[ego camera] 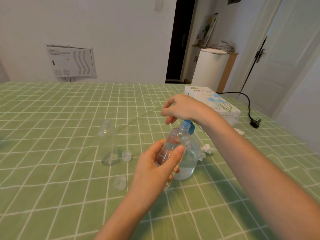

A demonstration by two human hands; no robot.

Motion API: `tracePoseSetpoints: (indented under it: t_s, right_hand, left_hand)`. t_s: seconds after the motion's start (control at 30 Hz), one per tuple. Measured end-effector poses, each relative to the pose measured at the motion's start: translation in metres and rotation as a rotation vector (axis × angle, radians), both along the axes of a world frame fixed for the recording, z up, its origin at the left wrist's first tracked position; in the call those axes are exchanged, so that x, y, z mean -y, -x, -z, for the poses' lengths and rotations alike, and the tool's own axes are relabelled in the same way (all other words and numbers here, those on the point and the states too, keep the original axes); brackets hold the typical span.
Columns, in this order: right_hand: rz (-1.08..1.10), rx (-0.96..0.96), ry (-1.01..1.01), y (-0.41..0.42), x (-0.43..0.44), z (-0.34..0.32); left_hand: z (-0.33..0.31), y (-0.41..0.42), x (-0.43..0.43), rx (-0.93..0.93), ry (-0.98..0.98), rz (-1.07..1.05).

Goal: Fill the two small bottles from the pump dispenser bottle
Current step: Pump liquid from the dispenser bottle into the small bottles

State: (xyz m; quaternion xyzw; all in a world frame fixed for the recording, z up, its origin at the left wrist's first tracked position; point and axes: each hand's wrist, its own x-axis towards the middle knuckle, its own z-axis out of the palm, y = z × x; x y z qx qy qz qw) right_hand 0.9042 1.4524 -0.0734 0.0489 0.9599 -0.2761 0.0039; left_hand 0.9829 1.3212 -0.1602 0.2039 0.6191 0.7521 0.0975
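From my remote seat I see the pump bottle (188, 160) standing upright on the green checked cloth (52, 118), with clear liquid in its lower part. Its blue nozzle (187, 126) pokes out from under the right hand (183, 108), which sits on top of the pump with its fingers curled down over it.

Directly in front of the pump bottle, the left hand (155, 168) grips one small bottle (174, 142), thumb on the near side and fingers wrapped behind. That bottle is lifted off the cloth and tilted, its open mouth right at the nozzle tip. Some clear liquid shows inside it; I cannot tell how full it is.

The other small bottle (108, 144) stands upright and uncapped, well to the left of the pump bottle, and looks nearly empty. One clear cap (126, 156) lies just beside that bottle, between it and the pump bottle. A second cap (120, 183) lies nearer to me, left of the pump bottle.

Just right of the pump bottle lies a crumpled tissue (207, 149). Behind it and to the right sits a tissue box (213, 103), and farther right a black plug (254, 122) on its cord rests on the cloth.
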Motion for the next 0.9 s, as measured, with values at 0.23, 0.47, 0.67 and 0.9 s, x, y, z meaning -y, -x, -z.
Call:
tracePoseSetpoints:
  t_s: [0.23, 0.47, 0.67, 0.9]
  right_hand:
    - [-0.023, -0.040, -0.045, -0.001, 0.001, -0.008]
    - [-0.037, -0.035, -0.033, -0.001, 0.002, -0.012]
    - [-0.025, 0.010, -0.022, -0.002, 0.002, -0.002]
    - [-0.015, -0.020, -0.022, 0.000, 0.002, -0.002]
  left_hand:
    - [-0.002, 0.000, 0.000, -0.004, -0.012, 0.015]
    - [-0.003, 0.001, -0.001, -0.004, -0.013, 0.017]
    - [0.000, 0.001, 0.000, 0.004, -0.001, 0.013]
    - [0.002, 0.001, 0.001, -0.005, 0.018, 0.001]
